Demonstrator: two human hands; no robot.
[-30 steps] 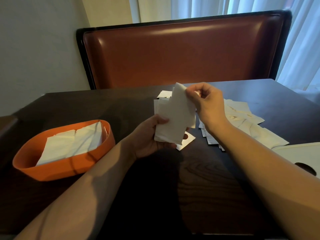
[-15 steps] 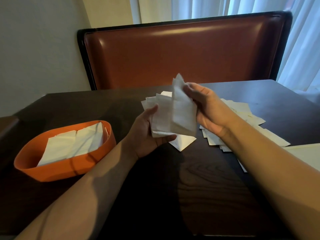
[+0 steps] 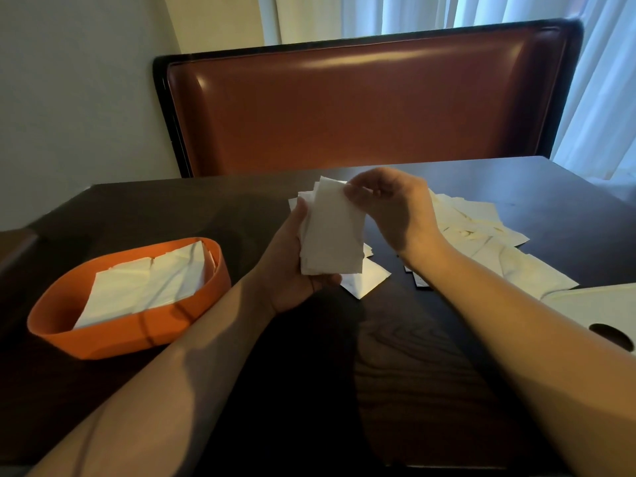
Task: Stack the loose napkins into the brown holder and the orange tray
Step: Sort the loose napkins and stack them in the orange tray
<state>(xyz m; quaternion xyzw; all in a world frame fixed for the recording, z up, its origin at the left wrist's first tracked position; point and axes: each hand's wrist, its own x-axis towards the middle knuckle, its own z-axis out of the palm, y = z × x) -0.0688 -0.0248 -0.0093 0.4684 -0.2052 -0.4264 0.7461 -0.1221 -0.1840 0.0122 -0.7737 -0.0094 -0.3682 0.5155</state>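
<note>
My left hand holds a small stack of white napkins upright above the middle of the dark table. My right hand pinches the top right corner of the front napkin of that stack. Loose napkins lie spread on the table behind and to the right of my hands, and one lies under the stack. The orange tray stands at the left with white napkins lying inside it. The brown holder is not clearly in view.
A cream flat thing with a round dark hole lies at the right edge. A brown padded bench back stands behind the table. Pale curtains hang at the right, a wall at the left.
The napkin my right hand held out to the side now lies flat on the front of the stack. The stack looks squared up in my left hand.
</note>
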